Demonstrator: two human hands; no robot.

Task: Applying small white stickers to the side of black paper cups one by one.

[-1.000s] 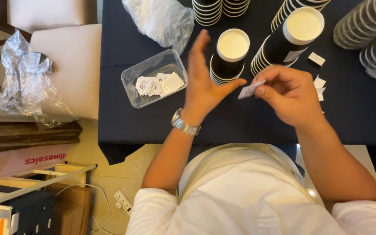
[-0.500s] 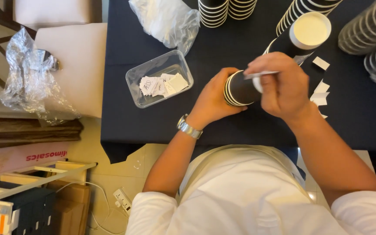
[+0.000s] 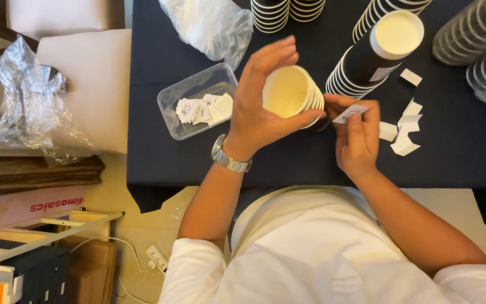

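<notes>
My left hand (image 3: 257,110) grips a short stack of black paper cups (image 3: 291,93), tipped so the cream inside faces me. My right hand (image 3: 356,135) pinches a small white printed sticker (image 3: 350,114) against the cups' black side, just right of the rim. A clear plastic tub (image 3: 198,101) with several more white stickers sits to the left of my left hand. Peeled white backing scraps (image 3: 401,130) lie on the dark tablecloth to the right of my right hand.
Tall leaning stacks of black cups (image 3: 373,53) stand behind my hands, with more stacks at the top (image 3: 277,12) and far right (image 3: 479,39). A crumpled clear bag (image 3: 209,28) lies at the back left. A cream chair (image 3: 85,84) with plastic wrap stands left of the table.
My left hand has tilted the cup stack up so its open mouth faces me. My right hand has dropped from over the cups to their right side, still holding the sticker.
</notes>
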